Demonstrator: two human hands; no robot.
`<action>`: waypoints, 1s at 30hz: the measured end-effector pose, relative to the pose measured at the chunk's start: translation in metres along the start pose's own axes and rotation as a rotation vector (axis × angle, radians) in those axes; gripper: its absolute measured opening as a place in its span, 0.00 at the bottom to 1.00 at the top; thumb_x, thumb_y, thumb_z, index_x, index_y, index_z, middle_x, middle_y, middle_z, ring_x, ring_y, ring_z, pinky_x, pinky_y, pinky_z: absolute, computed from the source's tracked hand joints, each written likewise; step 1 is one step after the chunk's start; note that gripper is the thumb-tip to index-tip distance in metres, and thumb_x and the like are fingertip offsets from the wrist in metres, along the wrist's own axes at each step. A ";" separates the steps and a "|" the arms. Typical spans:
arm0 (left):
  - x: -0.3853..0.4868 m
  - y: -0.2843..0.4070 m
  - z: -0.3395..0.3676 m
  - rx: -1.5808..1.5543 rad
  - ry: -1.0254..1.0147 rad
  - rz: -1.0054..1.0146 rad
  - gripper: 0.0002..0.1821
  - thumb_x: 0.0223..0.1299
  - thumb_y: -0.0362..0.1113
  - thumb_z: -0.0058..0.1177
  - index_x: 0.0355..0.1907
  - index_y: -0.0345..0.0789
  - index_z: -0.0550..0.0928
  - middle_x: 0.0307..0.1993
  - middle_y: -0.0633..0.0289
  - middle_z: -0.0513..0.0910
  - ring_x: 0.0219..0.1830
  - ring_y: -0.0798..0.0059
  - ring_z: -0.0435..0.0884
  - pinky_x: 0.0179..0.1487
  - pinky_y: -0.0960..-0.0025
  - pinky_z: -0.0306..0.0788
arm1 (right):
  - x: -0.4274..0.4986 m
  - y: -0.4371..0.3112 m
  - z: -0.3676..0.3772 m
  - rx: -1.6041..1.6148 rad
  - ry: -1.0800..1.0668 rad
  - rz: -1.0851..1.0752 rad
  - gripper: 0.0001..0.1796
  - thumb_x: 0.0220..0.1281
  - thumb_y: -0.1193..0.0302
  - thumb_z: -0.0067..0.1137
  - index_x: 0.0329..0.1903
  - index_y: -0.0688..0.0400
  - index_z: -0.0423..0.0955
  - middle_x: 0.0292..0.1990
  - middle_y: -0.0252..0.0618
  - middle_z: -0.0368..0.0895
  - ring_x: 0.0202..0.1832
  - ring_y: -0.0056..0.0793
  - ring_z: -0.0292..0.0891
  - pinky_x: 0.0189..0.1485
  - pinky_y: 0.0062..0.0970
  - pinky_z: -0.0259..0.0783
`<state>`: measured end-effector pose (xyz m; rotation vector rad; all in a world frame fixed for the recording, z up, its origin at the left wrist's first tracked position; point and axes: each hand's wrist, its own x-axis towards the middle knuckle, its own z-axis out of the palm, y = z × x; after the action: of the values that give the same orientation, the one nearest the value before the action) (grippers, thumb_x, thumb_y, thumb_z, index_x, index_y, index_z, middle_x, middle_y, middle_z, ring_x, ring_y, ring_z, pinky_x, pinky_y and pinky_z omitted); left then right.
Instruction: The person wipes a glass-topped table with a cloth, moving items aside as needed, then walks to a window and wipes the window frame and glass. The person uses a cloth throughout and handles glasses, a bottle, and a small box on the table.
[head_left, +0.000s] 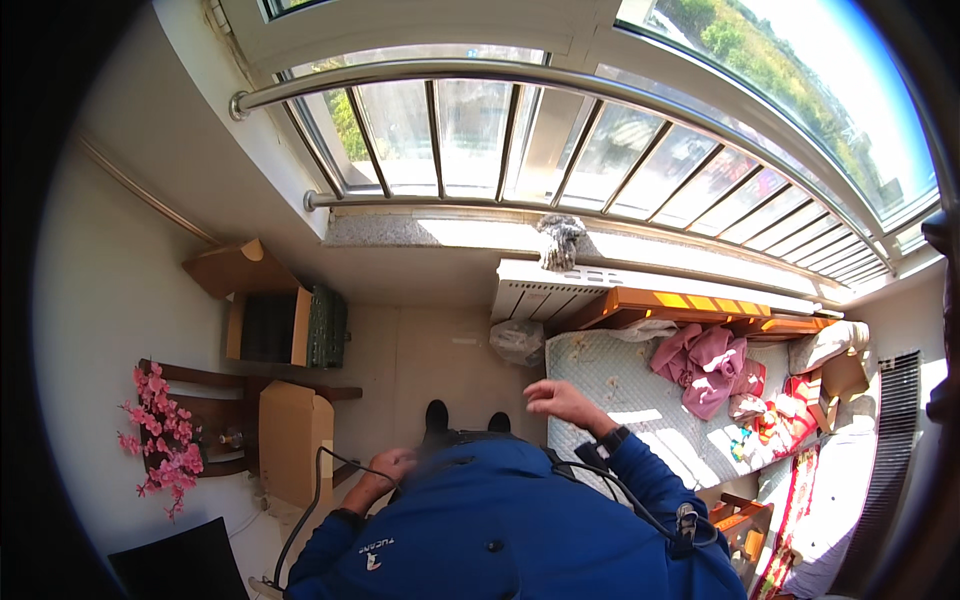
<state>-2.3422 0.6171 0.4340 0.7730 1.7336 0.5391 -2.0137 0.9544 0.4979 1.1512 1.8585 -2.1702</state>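
My right hand (559, 399) is held over the near left edge of a quilted bed cover (592, 375), palm down, fingers a little bent, with nothing in it. Beside my waist on the left is my left hand (386, 469), partly blurred; whether it holds anything cannot be told. A black cable (319, 469) passes by it. Ahead of me, a grey fluffy cloth (560, 241) hangs over the windowsill above a white radiator (525, 289). A clear plastic bag (517, 341) lies on the floor below the radiator. Pink cloth (705, 364) is bunched on the bed.
An open cardboard box (300, 330) and a closed one (300, 442) stand at the left, near a dark wooden chair (217, 390) and pink artificial blossoms (161, 427). A steel window railing (480, 71) runs across the top. The wooden headboard (675, 300) stands against the radiator.
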 end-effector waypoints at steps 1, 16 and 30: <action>0.007 0.024 -0.013 -0.034 -0.062 0.047 0.22 0.68 0.42 0.60 0.57 0.29 0.85 0.50 0.55 0.88 0.52 0.69 0.86 0.59 0.67 0.78 | -0.014 -0.008 0.024 0.034 -0.087 0.054 0.20 0.69 0.66 0.68 0.57 0.65 0.81 0.44 0.35 0.88 0.42 0.21 0.81 0.47 0.22 0.77; 0.066 0.196 -0.054 0.309 -0.433 0.337 0.28 0.67 0.55 0.62 0.55 0.32 0.86 0.47 0.52 0.89 0.50 0.64 0.87 0.55 0.66 0.77 | -0.006 -0.089 0.057 -0.449 -0.159 -0.119 0.35 0.73 0.52 0.59 0.71 0.66 0.71 0.60 0.53 0.83 0.62 0.45 0.79 0.67 0.36 0.72; 0.068 0.216 -0.058 0.170 -0.706 0.067 0.27 0.65 0.52 0.64 0.56 0.32 0.87 0.46 0.58 0.90 0.49 0.69 0.87 0.54 0.67 0.77 | 0.014 -0.092 0.053 0.188 -0.592 -0.073 0.43 0.61 0.64 0.68 0.77 0.65 0.63 0.71 0.49 0.73 0.69 0.32 0.72 0.73 0.30 0.66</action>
<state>-2.3607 0.8157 0.5552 0.9984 1.1049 0.1256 -2.0951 0.9393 0.5656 0.3791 1.4786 -2.4079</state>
